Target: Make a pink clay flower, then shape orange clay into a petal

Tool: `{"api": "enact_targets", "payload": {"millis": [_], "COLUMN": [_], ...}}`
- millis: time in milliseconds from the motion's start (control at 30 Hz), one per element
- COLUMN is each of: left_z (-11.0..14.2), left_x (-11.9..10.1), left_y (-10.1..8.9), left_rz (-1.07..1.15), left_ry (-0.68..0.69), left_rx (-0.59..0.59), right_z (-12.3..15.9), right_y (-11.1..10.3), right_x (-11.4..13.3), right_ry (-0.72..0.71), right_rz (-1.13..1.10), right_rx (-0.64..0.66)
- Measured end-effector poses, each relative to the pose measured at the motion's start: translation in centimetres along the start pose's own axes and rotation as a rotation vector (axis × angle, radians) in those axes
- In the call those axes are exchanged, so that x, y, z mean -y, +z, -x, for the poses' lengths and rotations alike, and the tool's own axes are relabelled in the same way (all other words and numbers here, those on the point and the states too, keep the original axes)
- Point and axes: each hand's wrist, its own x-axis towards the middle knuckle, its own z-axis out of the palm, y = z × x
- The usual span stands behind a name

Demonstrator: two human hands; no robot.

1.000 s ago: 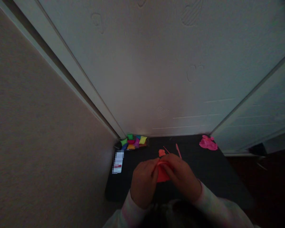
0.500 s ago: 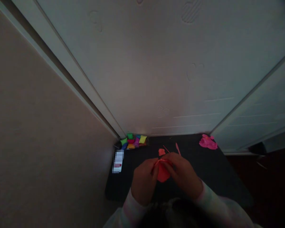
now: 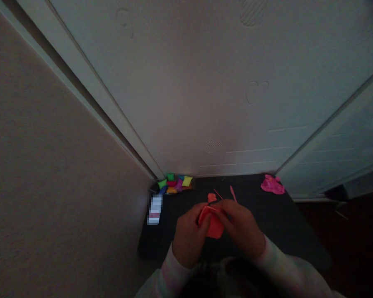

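Both of my hands are closed on a flattened red-orange piece of modelling clay over the dark table. My left hand pinches its upper left edge between thumb and fingers. On the upper right edge, my right hand has thumb and fingers pressed together. The lower part of the clay hangs free between the hands. Just beyond the fingertips lies a small orange-red clay lump. Beside it are a thin pink stick and a pink modelling knife, whose near end my right hand partly hides.
Several coloured clay packets lie at the back left of the dark table. A blurred-out white item is at the left edge. A bright pink clay piece sits at the back right. A white panel rises behind the table.
My left thumb has moved up and over the clay's upper edge. The clay's left side is spread wider and its lower edge has shifted slightly right. My right hand is almost unmoved.
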Motion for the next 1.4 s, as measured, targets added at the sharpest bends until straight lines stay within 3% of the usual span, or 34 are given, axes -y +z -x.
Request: {"api": "enact_targets", "payload": {"millis": [100, 267, 467, 600, 700, 967, 1167, 1300, 1400], "left_z": [0.07, 0.23, 0.09, -0.05, 0.04, 0.24, 0.33, 0.59, 0.86], "left_x": [-0.07, -0.12, -0.03, 0.13, 0.07, -0.22, 0.25, 0.57, 0.62], "left_y": [-0.11, 0.05, 0.34, 0.17, 0.04, 0.29, 0.56, 0.69, 0.62], "left_rz": [0.020, -0.024, -0.022, 0.069, 0.058, -0.013, -0.040, -0.127, -0.203], "left_ry": [-0.030, -0.072, -0.110, -0.059, -0.069, -0.137, -0.142, -0.058, 0.189], "left_rx": [0.005, -0.083, -0.016, 0.039, 0.004, -0.062, -0.123, -0.236, -0.339], "right_z": [0.11, -0.05, -0.14, -0.14, -0.14, -0.12, 0.02, 0.08, 0.15], "right_y": [0.29, 0.31, -0.02, 0.22, 0.41, 0.24, 0.54, 0.27, -0.25], "right_x": [-0.16, -0.20, 0.00, -0.16, -0.36, 0.03, 0.04, 0.22, 0.53], "right_ry": [-0.032, -0.054, -0.172, -0.073, -0.008, -0.078, 0.025, 0.010, -0.158], "right_rz": [0.008, 0.043, 0.104, 0.023, -0.001, 0.052, 0.012, 0.022, 0.018], "right_rx": [-0.060, -0.141, -0.165, -0.119, -0.089, -0.070, -0.135, -0.152, -0.219]}}
